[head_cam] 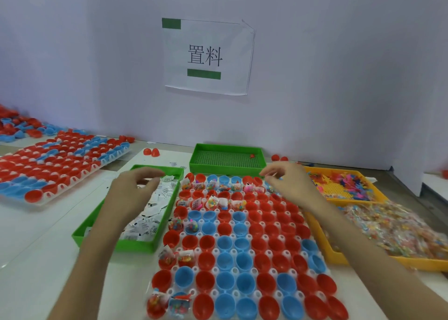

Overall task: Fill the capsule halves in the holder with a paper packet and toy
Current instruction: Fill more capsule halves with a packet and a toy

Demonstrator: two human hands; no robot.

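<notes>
Left hand [135, 193] palm down, fingers loosely curved, thumb apart; right hand [288, 186] fingertips drawn close together, blurred.

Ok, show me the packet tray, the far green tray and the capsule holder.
packet tray [135, 246]: head view, front wall.
far green tray [225, 159]: head view, perforated floor.
capsule holder [215, 270]: head view, white post.
</notes>
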